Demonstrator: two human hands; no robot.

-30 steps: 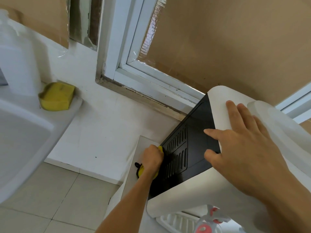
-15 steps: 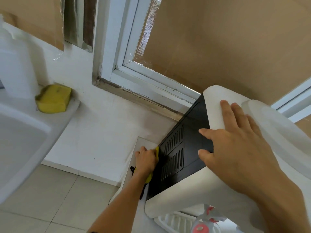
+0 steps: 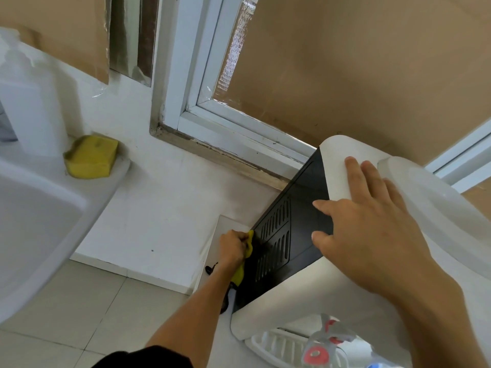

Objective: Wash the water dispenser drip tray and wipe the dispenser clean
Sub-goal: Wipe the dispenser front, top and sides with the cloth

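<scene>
- A tiled floor (image 3: 79, 309) runs under me, with a white wall and a window frame (image 3: 212, 120) whose panes are covered in brown cardboard.
- To my left, a white sink (image 3: 39, 221) carries a yellow sponge (image 3: 91, 156) on its rim, near a white bottle (image 3: 34, 112).
- The water dispenser (image 3: 345, 296) stands at right on a white base, its black vented back panel (image 3: 289, 237) turned toward the wall.
- My left hand (image 3: 232, 248) is curled tight round a yellow cloth (image 3: 245, 261), pressing it against the lower edge of the black panel beside the vent slots.
- My right hand (image 3: 372, 229) lies flat on the dispenser's top corner, fingers straight and spread, thumb and forefinger reaching over the black panel, gripping nothing.
- The white drip tray (image 3: 276, 343), ribbed, sits at the dispenser's front, low in view.
- A red-marked tap (image 3: 321, 349) juts just above the tray.
- A dark cord (image 3: 211, 269) shows beside my left wrist.
</scene>
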